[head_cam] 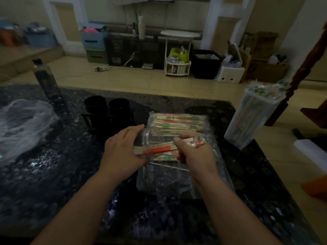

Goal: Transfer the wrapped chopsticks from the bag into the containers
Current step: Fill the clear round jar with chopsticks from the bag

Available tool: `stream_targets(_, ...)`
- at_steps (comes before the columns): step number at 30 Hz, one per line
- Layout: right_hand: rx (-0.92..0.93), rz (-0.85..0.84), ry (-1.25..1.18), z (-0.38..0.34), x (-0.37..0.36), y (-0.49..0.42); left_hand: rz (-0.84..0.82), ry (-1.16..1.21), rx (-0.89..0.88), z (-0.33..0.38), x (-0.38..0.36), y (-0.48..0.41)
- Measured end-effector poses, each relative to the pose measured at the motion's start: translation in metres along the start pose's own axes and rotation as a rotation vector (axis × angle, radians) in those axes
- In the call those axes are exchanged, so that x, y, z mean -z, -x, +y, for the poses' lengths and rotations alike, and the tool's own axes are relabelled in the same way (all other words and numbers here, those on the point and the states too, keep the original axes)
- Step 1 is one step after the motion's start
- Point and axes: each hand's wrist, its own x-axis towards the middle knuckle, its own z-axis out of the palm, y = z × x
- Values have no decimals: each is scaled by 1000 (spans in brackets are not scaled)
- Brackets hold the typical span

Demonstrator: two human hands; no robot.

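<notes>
Red and green on a dark bench [53, 183]
The wrapped chopsticks [177, 123] are pale tan with red bands and green print; the bag [159, 181], jar [146, 137] and tall container [247, 119] at right are clear; two cups [95, 103] are black; the bench is mottled with pale speckles.

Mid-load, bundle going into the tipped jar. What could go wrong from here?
1. The right hand has its grip on one end of the bundle. The sticks fan out, so some may catch the clear jar rim and spill onto the bag.
2. The left hand holds the jar on its side; it could roll if that grip loosens.
3. The full container stands near the table edge; a right arm swing might topple it.
</notes>
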Motion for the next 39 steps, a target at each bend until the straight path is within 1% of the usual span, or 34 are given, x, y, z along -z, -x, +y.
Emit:
stream_targets(2,-28,-2,7,2,3,-2,-1,7,7,1,1,0)
stream_targets(6,-18,37,-22,-1,10,-5,-15,31,17,2,2,0)
stream_targets(8,46,49,-22,-4,12,-3,-15,35,19,2,3,1)
stream_targets(10,155,72,14,-5,13,-2,-12,37,17,1,2,0)
stream_targets(12,237,101,78,-6,13,-1,-5,27,14,0,1,-1)
stream_targets(14,262,101,180,-6,13,-3,22,-6,2,0,0,0)
stream_targets(17,223,38,273,-6,15,-5,52,-51,-2,0,0,0)
stream_targets(18,190,38,254,-7,16,-4,48,-51,7,0,1,0)
stream_targets(21,77,78,86,-11,17,-4,31,-43,43,1,3,-1)
stream_targets(22,53,95,83,-12,18,-5,28,-40,54,1,3,-1)
stream_targets(24,-10,84,232,-10,23,-12,28,-30,63,0,3,-1)
stream_targets(25,-53,32,382,-7,26,-15,30,-23,63,-1,3,-1)
stream_targets(26,-101,-54,565,-3,30,-17,34,-14,64,-1,4,-1)
stream_targets(29,-263,-417,1074,7,33,-13,39,6,78,-1,5,-1)
stream_targets(30,-296,-500,1213,11,31,-11,37,7,79,-1,5,-1)
stream_targets(31,-305,-542,1333,14,29,-9,35,8,80,-1,6,-1)
stream_targets(32,-308,-547,1418,17,27,-8,37,7,80,-1,6,-1)
stream_targets(34,-290,-509,1493,24,24,-7,45,3,84,0,6,0)
stream_targets(37,-281,-407,1510,35,24,-9,56,-8,84,0,7,0)
stream_targets(39,-307,-366,1527,45,24,-10,57,-14,85,-2,7,0)
